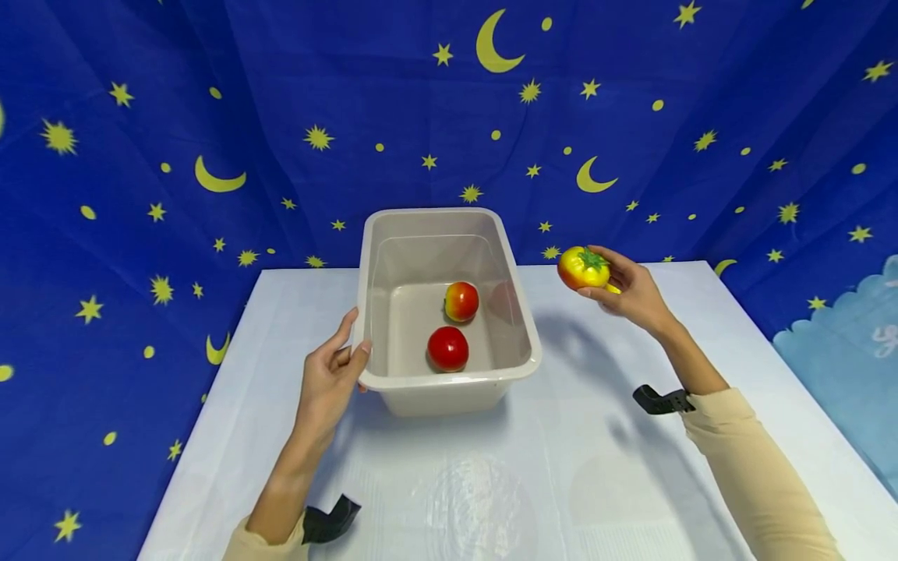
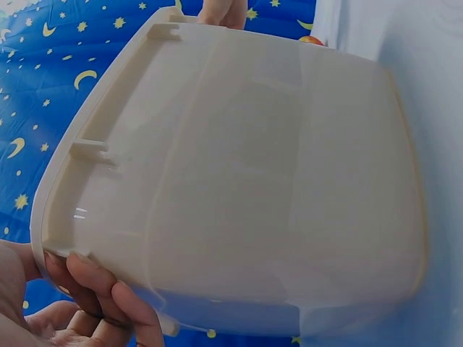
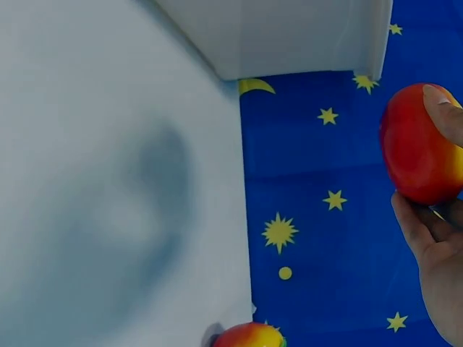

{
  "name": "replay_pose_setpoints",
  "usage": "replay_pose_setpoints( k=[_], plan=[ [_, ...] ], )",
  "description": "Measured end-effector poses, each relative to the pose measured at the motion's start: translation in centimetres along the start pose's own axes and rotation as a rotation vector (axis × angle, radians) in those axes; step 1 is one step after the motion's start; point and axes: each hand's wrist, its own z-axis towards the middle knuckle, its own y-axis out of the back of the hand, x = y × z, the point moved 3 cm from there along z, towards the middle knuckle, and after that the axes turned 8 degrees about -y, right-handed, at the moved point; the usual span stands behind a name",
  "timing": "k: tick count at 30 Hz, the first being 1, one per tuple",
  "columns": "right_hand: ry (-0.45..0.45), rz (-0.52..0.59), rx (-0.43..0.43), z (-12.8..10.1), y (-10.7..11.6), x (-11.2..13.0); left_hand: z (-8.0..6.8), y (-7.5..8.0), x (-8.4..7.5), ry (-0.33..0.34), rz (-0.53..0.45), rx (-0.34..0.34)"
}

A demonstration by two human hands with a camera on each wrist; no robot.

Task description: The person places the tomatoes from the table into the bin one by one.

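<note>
A beige plastic bin stands on the white table. A red-and-yellow apple and a red fruit lie inside it. My left hand holds the bin's left rim. In the left wrist view its fingers curl under the lip of the bin. To the right of the bin and above the table, my right hand grips a yellow-red tomato-like fruit with a green top. The right wrist view shows this fruit pinched by my fingertips.
A blue backdrop with yellow stars and moons hangs behind and beside the table. Another red-yellow fruit shows at the table's far edge in the right wrist view. A light blue cloth lies off the right side.
</note>
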Motion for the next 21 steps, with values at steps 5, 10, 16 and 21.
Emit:
replay_pose_setpoints(
  k=[5,10,16,21],
  plan=[
    [-0.003,0.013,-0.022,0.5,0.0,0.4,0.0,0.0,0.0,0.008,0.003,-0.003],
    [0.021,0.006,-0.023,0.7,0.0,1.1,0.0,0.0,0.0,0.009,0.003,-0.004],
    [0.036,0.025,-0.017,1.0,0.0,2.3,0.0,0.0,0.0,0.007,-0.004,-0.002],
    [0.035,0.015,0.001,1.6,-0.1,3.2,0.0,0.0,0.0,0.011,-0.003,-0.006]
  ],
)
